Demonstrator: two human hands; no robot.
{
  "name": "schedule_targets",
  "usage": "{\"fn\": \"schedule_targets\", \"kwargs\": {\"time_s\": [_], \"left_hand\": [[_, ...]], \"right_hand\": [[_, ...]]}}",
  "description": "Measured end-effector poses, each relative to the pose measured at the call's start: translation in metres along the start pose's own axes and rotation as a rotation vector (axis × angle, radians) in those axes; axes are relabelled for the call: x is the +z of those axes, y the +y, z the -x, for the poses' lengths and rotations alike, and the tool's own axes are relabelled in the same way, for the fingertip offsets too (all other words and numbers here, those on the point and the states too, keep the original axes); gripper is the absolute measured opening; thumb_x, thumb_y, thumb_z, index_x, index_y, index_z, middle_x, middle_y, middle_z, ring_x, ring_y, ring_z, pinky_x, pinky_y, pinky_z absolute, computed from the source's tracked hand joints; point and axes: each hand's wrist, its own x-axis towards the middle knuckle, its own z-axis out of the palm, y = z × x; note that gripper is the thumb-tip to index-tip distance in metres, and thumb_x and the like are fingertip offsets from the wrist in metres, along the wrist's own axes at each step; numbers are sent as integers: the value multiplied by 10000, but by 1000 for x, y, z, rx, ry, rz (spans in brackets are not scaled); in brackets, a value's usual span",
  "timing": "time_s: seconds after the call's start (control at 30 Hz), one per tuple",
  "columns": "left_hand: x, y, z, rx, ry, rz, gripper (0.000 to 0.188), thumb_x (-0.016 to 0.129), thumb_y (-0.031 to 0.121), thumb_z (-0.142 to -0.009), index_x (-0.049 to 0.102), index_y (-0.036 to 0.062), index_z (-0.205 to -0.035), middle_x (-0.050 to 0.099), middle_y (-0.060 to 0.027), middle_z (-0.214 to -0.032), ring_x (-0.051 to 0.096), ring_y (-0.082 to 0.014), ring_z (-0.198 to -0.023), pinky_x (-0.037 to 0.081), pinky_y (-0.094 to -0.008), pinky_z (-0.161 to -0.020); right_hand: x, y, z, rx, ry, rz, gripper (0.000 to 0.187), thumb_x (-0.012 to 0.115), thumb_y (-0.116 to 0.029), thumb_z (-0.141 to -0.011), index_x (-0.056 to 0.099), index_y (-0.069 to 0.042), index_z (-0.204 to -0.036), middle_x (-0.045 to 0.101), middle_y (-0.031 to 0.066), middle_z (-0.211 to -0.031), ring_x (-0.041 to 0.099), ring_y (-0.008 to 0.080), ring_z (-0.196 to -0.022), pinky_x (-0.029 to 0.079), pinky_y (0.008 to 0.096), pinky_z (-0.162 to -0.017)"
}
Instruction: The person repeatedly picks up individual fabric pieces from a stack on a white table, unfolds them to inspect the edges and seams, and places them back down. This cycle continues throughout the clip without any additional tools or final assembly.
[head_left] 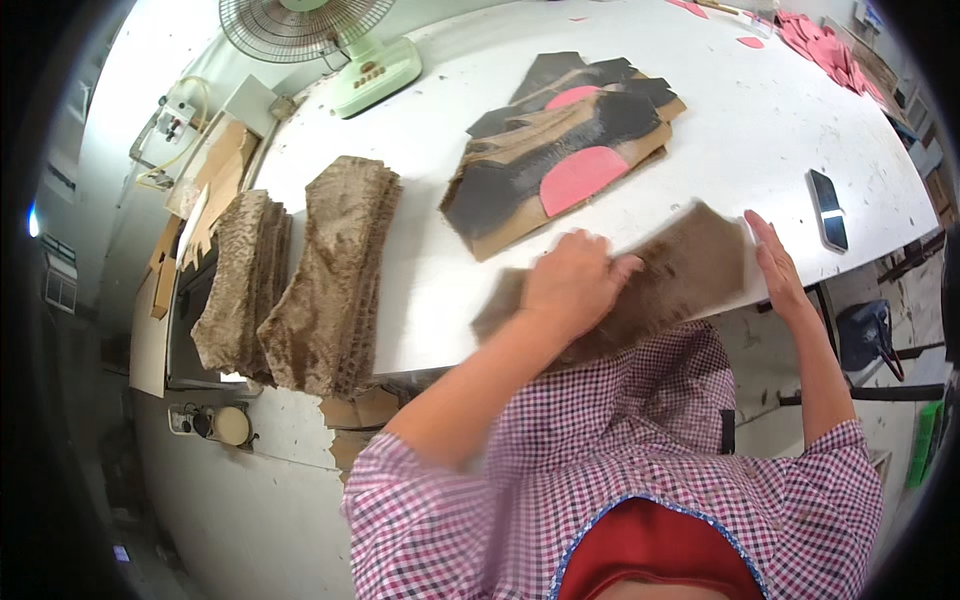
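At the near edge of the white tabletop (425, 320) lies a mottled brown plush-fabric piece (692, 270) with an angled right end, the left hand (575, 282) on top, its grip unclear, the right hand (780, 270), fingers straight and unclenched, just beside.

A pale green electric fan (378, 78) with a round wire grille (300, 28) stands on the white counter (430, 318); a slim black rectangular phone (828, 208) lies near the counter's right edge.
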Motion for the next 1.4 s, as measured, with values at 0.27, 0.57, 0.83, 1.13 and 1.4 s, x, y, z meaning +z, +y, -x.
{"fn": "schedule_targets", "kwargs": {"time_s": [0.27,0.57,0.83,1.13,1.4], "left_hand": [[-228,-152,6,-773,-66,-639,387,446,400,-1011,553,28,-1023,616,-171,-963,613,-309,-820,528,-404,-700],[-194,-183,35,-732,-14,-938,410,544,350,-980,514,15,-1214,558,-202,-1132,535,-353,-1110,484,-458,-902],[-76,-138,-64,-664,-76,410,627,750,357,-825,529,-71,-1226,600,-213,-1215,595,-246,-1097,473,-369,-939],[-23,-25,-33,-258,48,365,496,692,104,-822,480,-83,-1229,580,-226,-1181,625,-343,-1021,515,-400,-828],[-34,22,-15,36,109,-164,331,606,9,-781,513,-33,-1096,539,-169,-1003,583,-361,-885,513,-435,-708]], "right_hand": [[-8,-16,8,-79,85,219,549,480,-390,-972,462,-25,-1381,455,149,-1445,305,282,-1421,134,402,-1200],[-5,-2,-6,-177,85,247,491,556,-382,-939,547,-25,-1275,493,162,-1408,352,308,-1393,175,428,-1187],[-1,6,-9,-183,114,140,428,586,-350,-930,590,-41,-1226,536,141,-1371,392,299,-1369,181,430,-1185],[-1,-4,4,-177,156,169,393,642,-264,-888,580,-25,-1193,540,158,-1352,418,310,-1344,231,437,-1170],[46,-170,-26,3,-152,-562,555,641,-393,-869,538,49,-1186,600,194,-1165,584,256,-1100,458,346,-962]]}}
